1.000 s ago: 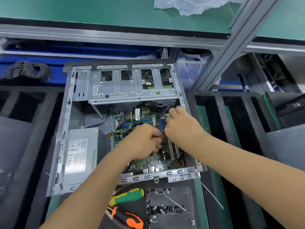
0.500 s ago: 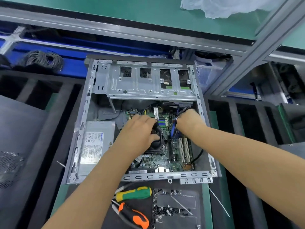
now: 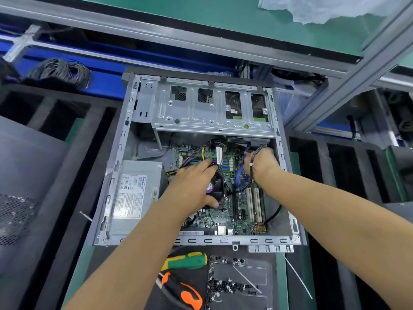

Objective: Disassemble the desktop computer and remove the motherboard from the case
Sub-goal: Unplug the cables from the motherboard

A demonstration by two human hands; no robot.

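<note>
head view, looking down into the open case (image 3: 125, 166), which lies on its side with its long axis running away from the camera, drive cage (image 3: 212, 113) at the far end. motherboard (image 3: 237, 211) sits flat on the case floor, right of the power supply (image 3: 134, 193), white expansion slots running near-to-far. left hand (image 3: 194, 186): fingers spread and only slightly bent, resting over the cpu fan (image 3: 218, 189), thumb at the fan's near edge, fingertips reaching the purple and black wires (image 3: 196, 153) beyond it. right hand (image 3: 260, 163): fingers curled round a black cable bundle (image 3: 257, 153) tied with a white band, near the far right corner of the board; blue cable (image 3: 240, 177) loops just beside it. power supply label carries print, too small to read. green-handled screwdriver (image 3: 185, 261) and orange-handled tool (image 3: 185, 291) lie in front of the case, beside a tray of screws (image 3: 239, 285).
</note>
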